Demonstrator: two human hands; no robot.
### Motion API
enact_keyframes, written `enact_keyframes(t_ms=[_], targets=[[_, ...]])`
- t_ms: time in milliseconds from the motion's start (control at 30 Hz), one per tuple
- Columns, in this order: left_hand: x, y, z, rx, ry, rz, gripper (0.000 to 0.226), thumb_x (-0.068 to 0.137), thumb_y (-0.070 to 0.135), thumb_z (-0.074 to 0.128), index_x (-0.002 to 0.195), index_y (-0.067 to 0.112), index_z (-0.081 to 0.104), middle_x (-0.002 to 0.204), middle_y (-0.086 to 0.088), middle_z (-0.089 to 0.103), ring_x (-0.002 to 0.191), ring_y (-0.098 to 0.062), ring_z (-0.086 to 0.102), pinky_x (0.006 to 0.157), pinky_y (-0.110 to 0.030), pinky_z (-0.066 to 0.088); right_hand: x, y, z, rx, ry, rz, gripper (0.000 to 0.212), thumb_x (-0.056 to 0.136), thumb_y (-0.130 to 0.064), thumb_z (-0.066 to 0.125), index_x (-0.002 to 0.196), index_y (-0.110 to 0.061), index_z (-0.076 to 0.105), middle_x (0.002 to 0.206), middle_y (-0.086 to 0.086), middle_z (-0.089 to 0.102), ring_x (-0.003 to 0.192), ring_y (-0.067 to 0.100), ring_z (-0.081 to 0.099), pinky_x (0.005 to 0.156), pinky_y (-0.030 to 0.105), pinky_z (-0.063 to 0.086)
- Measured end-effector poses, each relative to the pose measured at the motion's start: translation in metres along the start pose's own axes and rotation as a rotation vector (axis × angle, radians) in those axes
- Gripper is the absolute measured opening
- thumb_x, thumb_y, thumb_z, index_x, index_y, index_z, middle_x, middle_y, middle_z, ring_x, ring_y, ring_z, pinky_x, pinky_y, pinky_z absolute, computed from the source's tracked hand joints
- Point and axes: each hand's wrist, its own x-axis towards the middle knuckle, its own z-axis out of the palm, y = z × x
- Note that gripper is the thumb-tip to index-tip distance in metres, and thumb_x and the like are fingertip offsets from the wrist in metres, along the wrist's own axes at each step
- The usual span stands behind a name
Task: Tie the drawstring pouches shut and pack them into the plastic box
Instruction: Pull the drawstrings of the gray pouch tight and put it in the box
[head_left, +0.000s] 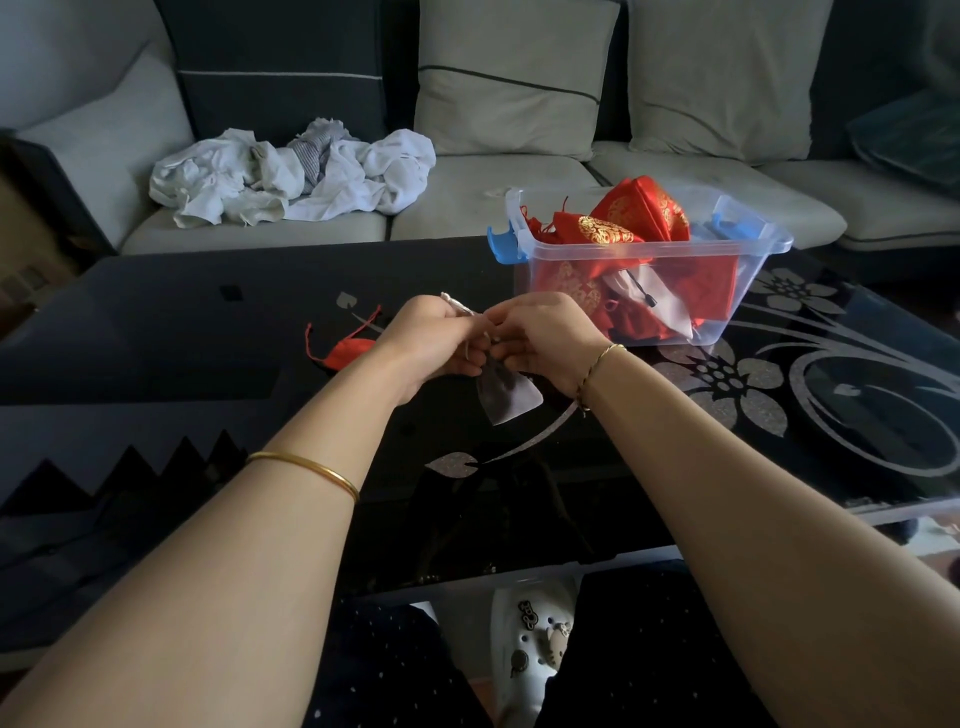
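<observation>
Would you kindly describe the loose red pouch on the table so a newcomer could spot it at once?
Start at the black glass table before the sofa. Just left of the left hand lies a small red pouch, its drawstrings trailing loose. Unlike the other red pouches, it lies outside the clear plastic box.

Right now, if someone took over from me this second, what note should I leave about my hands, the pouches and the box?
Left hand and right hand: both pinch the drawstring of the pale pouch over the table; the fingers hide any knot.
Plastic box, back right on the table: already holds several red pouches.
One loose red pouch lies on the table beside the left hand, strings loose.
Left to do: finish this tie, box it, then probably the loose red pouch.
</observation>
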Motion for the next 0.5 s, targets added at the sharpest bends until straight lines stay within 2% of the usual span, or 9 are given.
enact_keyframes(t_ms=[67, 200, 367, 500], targets=[[0.0002, -0.0017, -0.0010, -0.025, 0.014, 0.003, 0.018, 0.094, 0.010, 0.053, 0.081, 0.007, 0.065, 0.071, -0.009, 0.064, 0.064, -0.017, 0.061, 0.061, -0.027, 0.052, 0.0009, 0.0015, -0.0026, -0.074, -0.011, -0.058, 0.020, 0.088, 0.005, 0.046, 0.090, -0.003, 0.065, 0.073, 0.011, 0.061, 0.059, 0.015, 0.057, 0.056, 0.022, 0.051], [0.0008, -0.0032, -0.0025, -0.032, 0.049, 0.027, 0.016, 0.095, 0.011, 0.051, 0.084, 0.011, 0.063, 0.070, -0.007, 0.064, 0.063, -0.016, 0.063, 0.058, -0.027, 0.053, 0.0013, 0.0047, -0.0046, -0.191, -0.006, -0.181, 0.012, 0.085, 0.005, 0.057, 0.084, -0.004, 0.065, 0.069, 0.008, 0.061, 0.057, 0.012, 0.057, 0.055, 0.018, 0.052], [0.0008, -0.0037, -0.0022, -0.003, 0.035, 0.052, 0.018, 0.096, 0.011, 0.050, 0.083, 0.011, 0.062, 0.072, -0.008, 0.063, 0.064, -0.016, 0.062, 0.060, -0.027, 0.052, 0.0022, 0.0066, -0.0050, -0.104, -0.025, -0.127, 0.006, 0.086, -0.005, 0.061, 0.083, -0.005, 0.066, 0.070, 0.006, 0.062, 0.059, 0.010, 0.057, 0.055, 0.018, 0.050], [0.0018, -0.0038, -0.0012, 0.001, 0.043, 0.043, 0.017, 0.096, 0.011, 0.050, 0.085, 0.010, 0.063, 0.074, -0.008, 0.064, 0.066, -0.015, 0.062, 0.062, -0.026, 0.053, 0.0039, 0.0097, -0.0071, -0.048, 0.014, -0.123, 0.011, 0.086, 0.001, 0.061, 0.080, -0.008, 0.063, 0.068, 0.006, 0.061, 0.055, 0.008, 0.056, 0.052, 0.016, 0.048]])
